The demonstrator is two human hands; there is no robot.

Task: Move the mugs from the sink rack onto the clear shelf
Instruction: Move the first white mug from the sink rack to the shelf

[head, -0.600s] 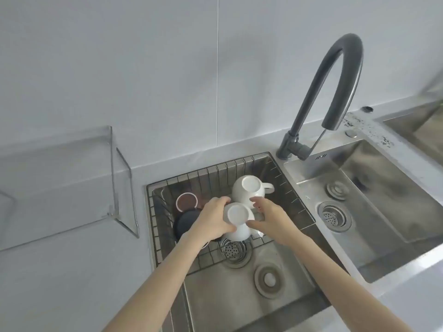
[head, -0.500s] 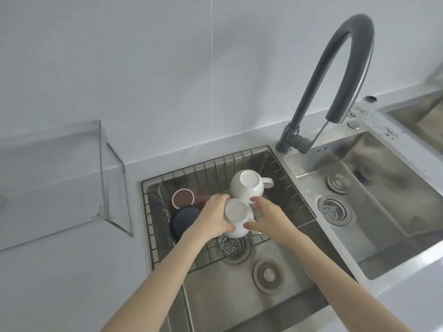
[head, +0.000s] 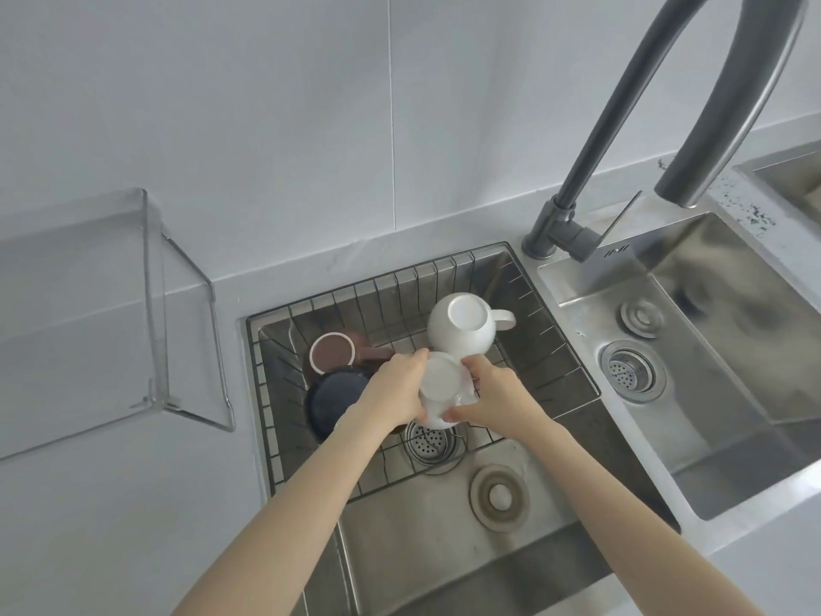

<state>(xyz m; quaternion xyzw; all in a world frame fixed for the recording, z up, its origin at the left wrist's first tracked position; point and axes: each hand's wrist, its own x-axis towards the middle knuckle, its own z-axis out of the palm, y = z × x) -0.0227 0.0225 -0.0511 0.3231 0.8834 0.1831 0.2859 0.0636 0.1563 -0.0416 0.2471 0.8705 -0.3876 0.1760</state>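
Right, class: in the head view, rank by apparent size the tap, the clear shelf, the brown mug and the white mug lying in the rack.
1. Clear shelf and tap: both large and cut off by the frame, so unranked.
2. White mug.
3. Brown mug, partly hidden by the dark mug.

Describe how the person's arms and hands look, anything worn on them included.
Both forearms are bare right to the bottom edge of the view: no sleeve or cuff shows. The left hand and right hand wear no gloves, and no rings, watch or bracelet can be seen on fingers or wrists. No marks or bandages are visible. The nails are too small to judge.
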